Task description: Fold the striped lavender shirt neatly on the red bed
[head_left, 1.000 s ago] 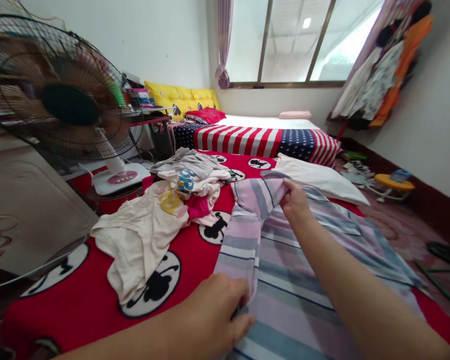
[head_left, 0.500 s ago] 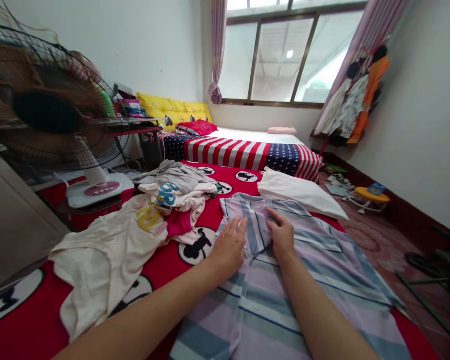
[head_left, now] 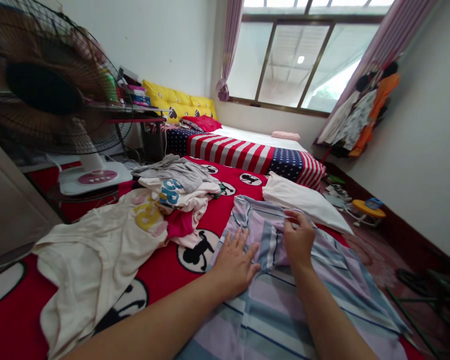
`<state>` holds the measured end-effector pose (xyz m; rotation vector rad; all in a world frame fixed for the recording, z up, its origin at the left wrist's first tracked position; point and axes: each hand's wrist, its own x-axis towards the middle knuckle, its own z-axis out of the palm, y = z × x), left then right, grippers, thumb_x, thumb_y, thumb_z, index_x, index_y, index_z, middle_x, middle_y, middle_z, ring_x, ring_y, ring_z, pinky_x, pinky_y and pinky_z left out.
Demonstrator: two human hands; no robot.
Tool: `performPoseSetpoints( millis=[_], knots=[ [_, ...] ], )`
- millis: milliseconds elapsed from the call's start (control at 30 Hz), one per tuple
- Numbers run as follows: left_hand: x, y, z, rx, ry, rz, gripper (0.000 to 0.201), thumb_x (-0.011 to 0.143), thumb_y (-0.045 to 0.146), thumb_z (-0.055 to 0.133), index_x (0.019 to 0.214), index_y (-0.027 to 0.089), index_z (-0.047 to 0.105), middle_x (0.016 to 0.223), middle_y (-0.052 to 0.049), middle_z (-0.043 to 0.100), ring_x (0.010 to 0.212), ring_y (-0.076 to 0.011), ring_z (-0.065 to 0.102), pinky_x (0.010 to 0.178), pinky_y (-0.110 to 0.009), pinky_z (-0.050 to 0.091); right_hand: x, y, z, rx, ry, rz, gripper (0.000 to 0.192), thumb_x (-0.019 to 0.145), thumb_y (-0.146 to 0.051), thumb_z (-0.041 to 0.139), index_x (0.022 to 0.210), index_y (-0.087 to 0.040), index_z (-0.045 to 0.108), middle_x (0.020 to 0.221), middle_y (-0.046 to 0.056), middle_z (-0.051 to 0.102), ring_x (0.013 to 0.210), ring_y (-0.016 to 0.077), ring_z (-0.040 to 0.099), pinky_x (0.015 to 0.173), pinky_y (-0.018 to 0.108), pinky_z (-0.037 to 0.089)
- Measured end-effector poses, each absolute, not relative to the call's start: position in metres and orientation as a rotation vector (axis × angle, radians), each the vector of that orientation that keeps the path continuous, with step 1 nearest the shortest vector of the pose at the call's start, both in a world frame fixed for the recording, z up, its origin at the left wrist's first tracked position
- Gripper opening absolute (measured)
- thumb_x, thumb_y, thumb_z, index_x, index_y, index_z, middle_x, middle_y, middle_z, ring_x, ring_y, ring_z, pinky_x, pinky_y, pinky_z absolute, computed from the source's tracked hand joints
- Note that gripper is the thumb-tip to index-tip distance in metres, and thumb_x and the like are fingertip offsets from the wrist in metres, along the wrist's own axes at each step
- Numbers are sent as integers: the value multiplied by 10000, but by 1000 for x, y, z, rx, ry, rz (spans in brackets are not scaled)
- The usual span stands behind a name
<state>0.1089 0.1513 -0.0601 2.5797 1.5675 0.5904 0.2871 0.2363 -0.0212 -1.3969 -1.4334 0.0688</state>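
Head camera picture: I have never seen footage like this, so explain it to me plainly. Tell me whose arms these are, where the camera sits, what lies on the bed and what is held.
There is no machine here. The camera is worn on a person's head and looks forward and down, so the two bare arms at the bottom are the wearer's own.

The left hand lies flat, fingers spread, on a striped shirt spread over a red blanket. The right hand pinches a fold of the same shirt near its top edge.

To the left lies a pile of clothes, cream, grey and pink. Beyond the shirt is a white pillow. A fan stands at far left. Further back there is a second bed with a flag blanket, under a window.
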Motion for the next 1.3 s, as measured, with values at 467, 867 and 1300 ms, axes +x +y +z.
performPoseSetpoints(
  millis=[467, 867, 1300],
  knots=[
    [109, 151, -61, 2393, 1575, 750, 699, 883, 569, 445, 1491, 273, 267, 1595, -104, 79, 1446, -360, 13, 1144, -566, 152, 216, 342, -15, -1400, -1945, 327, 275, 668, -427, 709, 799, -185, 724, 621, -11, 650, 620, 161, 594, 598, 246, 426],
    [111, 155, -62, 2222, 1774, 730, 754, 845, 616, 444, 1469, 203, 345, 1582, -148, 116, 1438, -384, -36, 1152, -563, 111, 224, 349, -23, -1629, -1997, 131, 293, 761, -457, 640, 943, -240, 718, 841, 39, 725, 774, 190, 649, 666, 266, 436],
    [111, 157, -64, 2315, 1811, 729, 696, 842, 579, 489, 1430, 214, 423, 1558, -143, 228, 1439, -382, 71, 1151, -518, 117, 341, 285, 3, -2006, -2069, 164, 283, 639, -444, 681, 504, -199, 636, 481, 5, 583, 495, 158, 528, 481, 266, 307]
  ],
)
